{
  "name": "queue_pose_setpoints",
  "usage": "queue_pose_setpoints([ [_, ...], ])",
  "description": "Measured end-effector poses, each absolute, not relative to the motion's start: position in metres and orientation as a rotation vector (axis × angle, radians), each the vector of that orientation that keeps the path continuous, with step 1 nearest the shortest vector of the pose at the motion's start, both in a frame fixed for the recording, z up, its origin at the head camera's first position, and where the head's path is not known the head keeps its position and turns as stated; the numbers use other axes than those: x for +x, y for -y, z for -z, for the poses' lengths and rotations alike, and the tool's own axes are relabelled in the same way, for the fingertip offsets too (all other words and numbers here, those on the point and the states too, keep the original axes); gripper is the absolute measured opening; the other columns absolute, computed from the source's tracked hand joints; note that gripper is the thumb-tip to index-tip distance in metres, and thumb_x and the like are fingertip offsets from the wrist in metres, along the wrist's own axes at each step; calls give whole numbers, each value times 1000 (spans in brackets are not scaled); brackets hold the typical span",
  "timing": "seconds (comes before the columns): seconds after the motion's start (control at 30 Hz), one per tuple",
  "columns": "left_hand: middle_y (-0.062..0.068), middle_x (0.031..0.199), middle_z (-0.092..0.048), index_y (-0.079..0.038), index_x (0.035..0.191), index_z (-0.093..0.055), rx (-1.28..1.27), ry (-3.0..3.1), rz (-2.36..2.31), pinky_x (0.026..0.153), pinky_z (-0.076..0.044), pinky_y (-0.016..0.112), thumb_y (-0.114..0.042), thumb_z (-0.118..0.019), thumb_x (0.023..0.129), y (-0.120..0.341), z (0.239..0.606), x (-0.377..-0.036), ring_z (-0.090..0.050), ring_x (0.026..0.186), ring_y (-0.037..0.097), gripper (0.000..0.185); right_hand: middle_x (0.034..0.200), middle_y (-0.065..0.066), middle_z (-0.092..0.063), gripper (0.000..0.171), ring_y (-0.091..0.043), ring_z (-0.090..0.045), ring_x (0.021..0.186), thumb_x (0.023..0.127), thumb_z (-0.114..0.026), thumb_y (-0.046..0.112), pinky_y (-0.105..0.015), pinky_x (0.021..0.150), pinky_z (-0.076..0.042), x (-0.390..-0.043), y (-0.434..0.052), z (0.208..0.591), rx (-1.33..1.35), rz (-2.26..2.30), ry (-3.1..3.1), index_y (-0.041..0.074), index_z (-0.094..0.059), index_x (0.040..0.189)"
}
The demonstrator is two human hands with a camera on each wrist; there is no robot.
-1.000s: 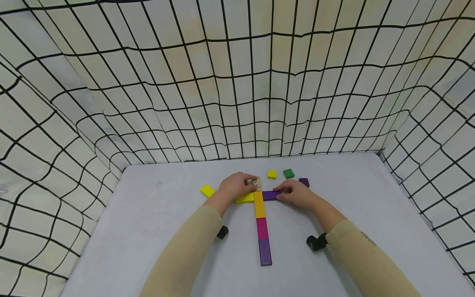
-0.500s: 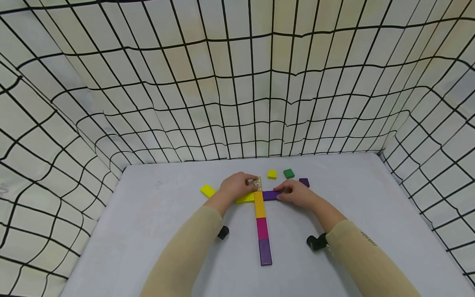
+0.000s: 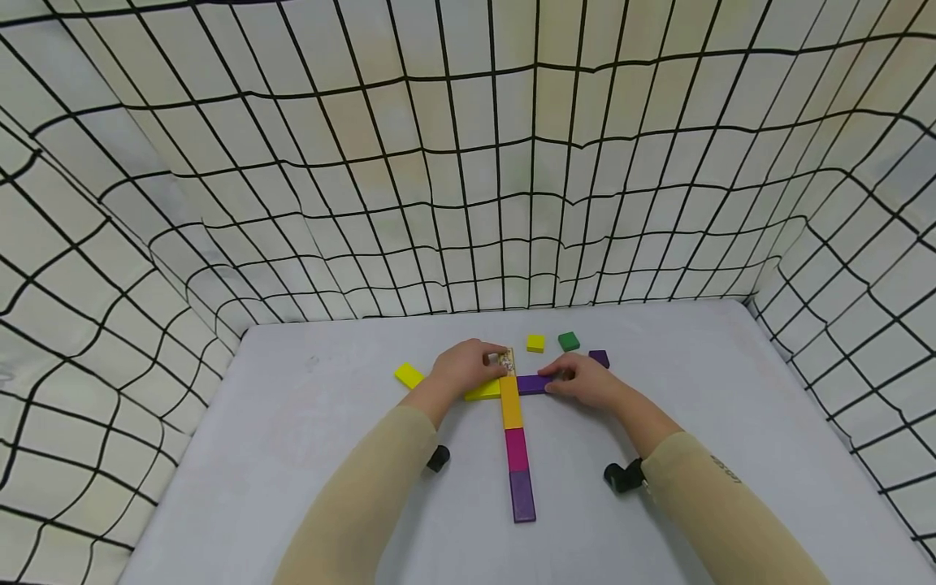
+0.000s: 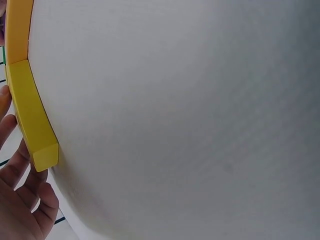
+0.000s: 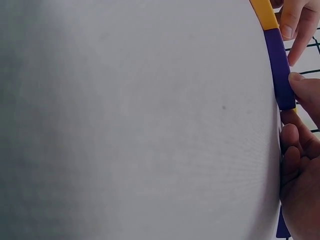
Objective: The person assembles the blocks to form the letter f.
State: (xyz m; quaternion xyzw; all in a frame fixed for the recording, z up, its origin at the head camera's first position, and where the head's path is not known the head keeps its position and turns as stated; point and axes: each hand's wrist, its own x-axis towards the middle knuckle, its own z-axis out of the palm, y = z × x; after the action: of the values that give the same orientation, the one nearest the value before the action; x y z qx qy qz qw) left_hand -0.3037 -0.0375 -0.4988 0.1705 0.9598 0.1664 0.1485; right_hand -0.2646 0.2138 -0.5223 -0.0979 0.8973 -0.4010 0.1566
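Observation:
A column of flat blocks lies on the table (image 3: 307, 455): orange (image 3: 510, 404), magenta (image 3: 516, 449) and purple (image 3: 522, 496). A patterned block (image 3: 507, 359) tops the column. My left hand (image 3: 466, 367) curls its fingers onto the patterned block and lies over a yellow block (image 3: 484, 392) that butts the column's left side. In the left wrist view the yellow block (image 4: 31, 120) lies beside my fingers (image 4: 22, 200). My right hand (image 3: 585, 382) pinches a purple block (image 3: 532, 383) against the column's right side. The right wrist view shows that purple block (image 5: 279, 70) between thumb and fingers (image 5: 296, 150).
Loose blocks lie nearby: a yellow bar (image 3: 409, 375) to the left, and a small yellow (image 3: 536, 343), a green (image 3: 568, 341) and a small purple one (image 3: 599, 358) behind the hands. Grid-patterned cloth walls (image 3: 468, 162) enclose the table on three sides.

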Motion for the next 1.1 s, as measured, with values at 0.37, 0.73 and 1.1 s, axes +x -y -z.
queue_pose_setpoints([
  [0.37, -3, 105, -61, -36, 140, -57, 505, -2764, -530, 77, -49, 30, -48, -65, 94, 38, 498, -301, -55, 91, 16, 48, 100, 3, -63, 28, -21, -49, 89, 91, -73, 25, -33, 74, -43, -265, -213, 523, -274, 1158, -2562, 21, -73, 118],
  [0.73, -1, 111, -64, -32, 138, -60, 464, -2807, -576, 78, -50, 33, -49, -65, 93, 50, 489, -295, -57, 90, 17, 48, 97, 3, -62, 27, -21, -49, 88, 91, -73, 25, -33, 73, -42, -264, -214, 523, -262, 1148, -2573, 22, -74, 117],
  [1.1, -2, 116, -64, -30, 136, -61, 364, -2905, -536, 83, -51, 37, -46, -67, 92, 93, 476, -282, -60, 97, 18, 47, 99, 2, -63, 27, -21, -49, 89, 91, -73, 25, -33, 74, -42, -264, -213, 522, -264, 1154, -2565, 22, -74, 117],
])
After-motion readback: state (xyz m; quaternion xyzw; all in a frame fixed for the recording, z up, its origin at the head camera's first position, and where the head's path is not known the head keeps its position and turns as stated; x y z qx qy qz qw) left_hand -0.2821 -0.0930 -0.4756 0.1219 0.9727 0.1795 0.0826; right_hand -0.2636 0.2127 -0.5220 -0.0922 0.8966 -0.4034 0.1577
